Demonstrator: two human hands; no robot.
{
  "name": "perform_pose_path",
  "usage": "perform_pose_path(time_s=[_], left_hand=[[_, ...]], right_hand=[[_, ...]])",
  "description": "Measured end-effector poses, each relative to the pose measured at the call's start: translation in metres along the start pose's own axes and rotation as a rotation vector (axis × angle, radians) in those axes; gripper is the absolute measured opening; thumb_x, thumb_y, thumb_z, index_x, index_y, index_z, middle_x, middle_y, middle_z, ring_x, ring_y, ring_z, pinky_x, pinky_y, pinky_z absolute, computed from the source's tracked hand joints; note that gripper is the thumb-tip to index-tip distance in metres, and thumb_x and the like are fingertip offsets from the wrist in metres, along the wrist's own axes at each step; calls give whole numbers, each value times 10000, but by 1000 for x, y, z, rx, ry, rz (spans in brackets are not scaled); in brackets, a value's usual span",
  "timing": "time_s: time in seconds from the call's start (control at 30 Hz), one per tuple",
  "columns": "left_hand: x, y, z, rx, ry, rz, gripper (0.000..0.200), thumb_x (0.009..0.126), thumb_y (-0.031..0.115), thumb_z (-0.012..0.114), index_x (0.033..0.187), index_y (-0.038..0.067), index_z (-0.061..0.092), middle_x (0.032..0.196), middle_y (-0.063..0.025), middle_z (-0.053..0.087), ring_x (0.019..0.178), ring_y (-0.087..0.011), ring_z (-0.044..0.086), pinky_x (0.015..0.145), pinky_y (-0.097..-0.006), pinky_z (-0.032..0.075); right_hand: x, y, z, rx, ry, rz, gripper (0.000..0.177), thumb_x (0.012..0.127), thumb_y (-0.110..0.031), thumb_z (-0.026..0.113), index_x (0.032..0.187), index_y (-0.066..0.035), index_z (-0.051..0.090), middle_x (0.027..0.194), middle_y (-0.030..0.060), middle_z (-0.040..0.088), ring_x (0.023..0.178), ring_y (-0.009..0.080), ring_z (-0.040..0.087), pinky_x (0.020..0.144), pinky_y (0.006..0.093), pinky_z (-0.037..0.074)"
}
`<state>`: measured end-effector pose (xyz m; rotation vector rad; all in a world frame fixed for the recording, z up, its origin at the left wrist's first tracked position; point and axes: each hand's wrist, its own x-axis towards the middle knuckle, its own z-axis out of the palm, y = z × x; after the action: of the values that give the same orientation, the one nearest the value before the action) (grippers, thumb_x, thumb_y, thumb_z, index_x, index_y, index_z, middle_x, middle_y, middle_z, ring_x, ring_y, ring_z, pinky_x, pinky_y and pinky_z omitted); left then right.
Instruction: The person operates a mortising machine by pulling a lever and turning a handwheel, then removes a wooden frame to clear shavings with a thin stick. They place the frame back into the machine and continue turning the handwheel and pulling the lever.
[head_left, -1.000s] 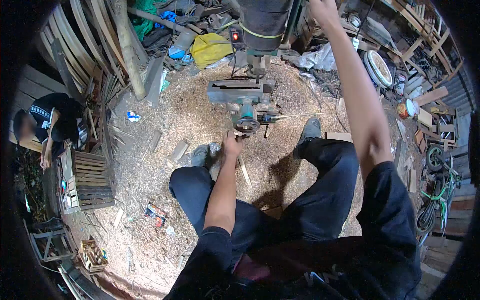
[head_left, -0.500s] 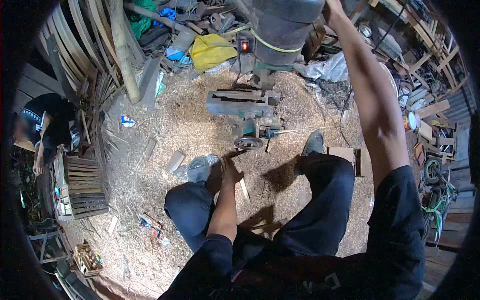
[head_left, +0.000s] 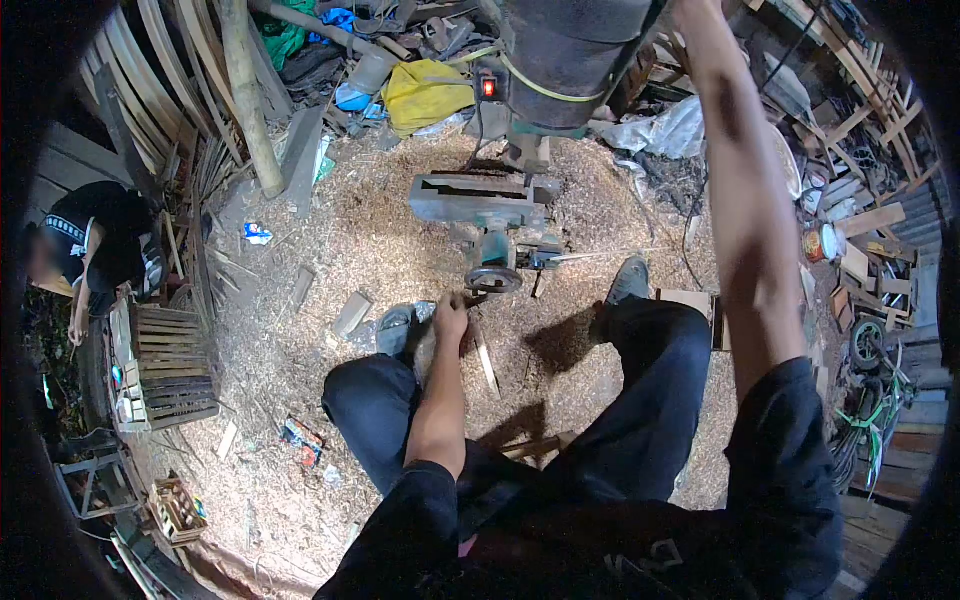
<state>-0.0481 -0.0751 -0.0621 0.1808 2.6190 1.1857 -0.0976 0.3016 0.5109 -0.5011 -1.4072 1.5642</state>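
My left hand (head_left: pixel 452 314) is closed at the left edge of a dark round handwheel (head_left: pixel 494 281), its fingers around what looks like the wheel's crank handle. Above the wheel stands a metal drilling or mortising machine, with a grey slotted table (head_left: pixel 470 204) and a large dark body (head_left: pixel 560 60). A small red-lit switch (head_left: pixel 489 88) glows on its left side. My right hand (head_left: pixel 697 12) reaches up beside the top of the body, its fingers cut off by the frame's upper edge.
Wood shavings (head_left: pixel 600 220) cover the floor. A yellow sack (head_left: pixel 428 97) lies behind the machine. A slatted crate (head_left: pixel 175 365) stands at left, near a seated person (head_left: pixel 100 245). Scrap wood and a green bicycle or motorbike (head_left: pixel 880 420) are at right.
My left hand has risen slightly and closed at the handwheel's edge; before, it was lower with the thumb apart. My right hand has shifted a little to the right.
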Motion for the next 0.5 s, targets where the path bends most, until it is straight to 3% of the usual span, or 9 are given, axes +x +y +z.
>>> perform_pose_path(time_s=[0.13, 0.17, 0.2, 0.23, 0.27, 0.37, 0.4, 0.5], left_hand=[[3, 35, 5, -373, 350, 299, 258, 916, 185, 522, 1054, -8, 624, 968, -247, 630, 897, -428, 591, 820, -467, 474], [-15, 76, -12, -376, 419, 425, 274, 930, 184, 511, 1088, -22, 599, 967, -228, 619, 902, -418, 568, 846, -485, 449], [-21, 89, -15, -268, 242, 340, 353, 944, 242, 513, 1172, -25, 557, 1087, -244, 599, 1038, -416, 539, 941, -499, 405], [-35, 118, -33, -40, 184, 449, 471, 949, 300, 518, 1295, -15, 472, 1287, -269, 506, 1219, -438, 448, 1056, -506, 327], [-37, 122, -23, -18, 58, 447, 573, 941, 339, 527, 1384, 2, 388, 1436, -269, 372, 1340, -448, 332, 1126, -499, 254], [-46, 128, -17, 264, 75, 565, 647, 923, 355, 551, 1433, 28, 326, 1474, -266, 324, 1376, -419, 305, 1139, -496, 237], [-44, 125, -25, 302, 65, 621, 657, 901, 369, 577, 1425, 41, 354, 1455, -261, 358, 1342, -403, 362, 1110, -500, 290], [-45, 174, -65, 386, -294, 302, 602, 881, 364, 600, 1371, 55, 434, 1416, -246, 413, 1282, -395, 428, 1076, -496, 343]], right_hand=[[-49, 12, -32, 181, -186, -89, 588, 854, -713, 449, 711, -150, 535, 516, -6, 457, 428, 144, 437, 416, 280, 341], [-69, 10, -40, 171, -184, -92, 559, 871, -680, 453, 718, -149, 540, 522, -3, 469, 436, 148, 449, 421, 286, 358], [-84, 9, -46, 158, -183, -91, 531, 888, -646, 457, 725, -148, 544, 529, 1, 480, 444, 152, 461, 425, 292, 375], [-89, 11, -48, 241, -204, -69, 506, 904, -611, 450, 736, -145, 550, 547, 4, 494, 461, 156, 475, 439, 297, 391], [-90, 14, -49, 323, -226, -49, 481, 919, -577, 443, 746, -142, 555, 564, 7, 508, 478, 159, 489, 452, 302, 408], [-97, 17, -50, 367, -139, -97, 412, 957, -478, 430, 793, -130, 576, 651, 20, 553, 551, 171, 528, 519, 300, 442], [-98, 14, -55, 331, -189, -35, 395, 961, -457, 443, 776, -132, 571, 633, 19, 542, 543, 175, 521, 526, 294, 439], [-98, -23, -52, 104, -266, 88, 379, 960, -405, 482, 718, -122, 552, 583, 19, 505, 517, 177, 487, 526, 295, 418]])
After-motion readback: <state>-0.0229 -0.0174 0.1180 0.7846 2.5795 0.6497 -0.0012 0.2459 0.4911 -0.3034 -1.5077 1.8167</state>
